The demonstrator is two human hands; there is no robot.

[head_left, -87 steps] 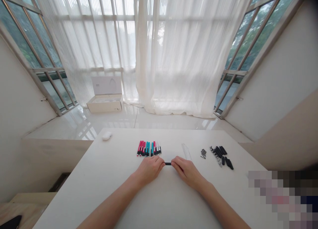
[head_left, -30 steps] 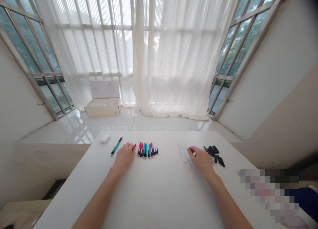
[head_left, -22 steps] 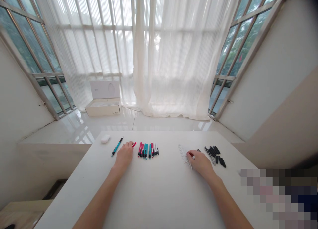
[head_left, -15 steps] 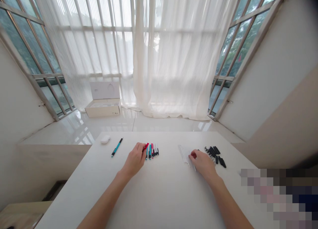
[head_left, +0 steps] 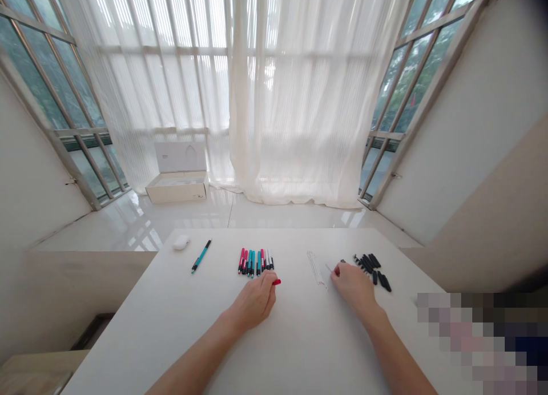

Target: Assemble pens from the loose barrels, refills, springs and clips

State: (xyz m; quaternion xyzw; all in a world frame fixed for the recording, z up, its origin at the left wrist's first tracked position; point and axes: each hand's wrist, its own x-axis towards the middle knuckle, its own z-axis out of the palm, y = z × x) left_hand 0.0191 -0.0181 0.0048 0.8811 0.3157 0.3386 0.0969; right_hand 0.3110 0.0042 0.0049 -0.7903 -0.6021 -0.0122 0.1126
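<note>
My left hand (head_left: 257,297) is closed around a red pen barrel (head_left: 277,282), whose end sticks out past the fingertips. Just beyond it lies a row of pen barrels (head_left: 258,262) in red, teal and white, with black clips. My right hand (head_left: 353,285) pinches a thin pale pen refill (head_left: 329,267), mostly hidden by the fingers. Several slim white refills (head_left: 315,269) lie to its left. On its right is a group of black rubber grips (head_left: 374,261) with small pale parts among them, partly covered by the hand.
A teal-and-black pen (head_left: 201,256) lies on the left of the white table (head_left: 291,349), near a small white case (head_left: 181,242). Behind the table, an open white box (head_left: 176,188) stands on the ledge before a sheer curtain (head_left: 299,127).
My left hand has moved right and nearer to me with the red barrel, uncovering the row's left end. My right hand has shifted slightly right, still pinching.
</note>
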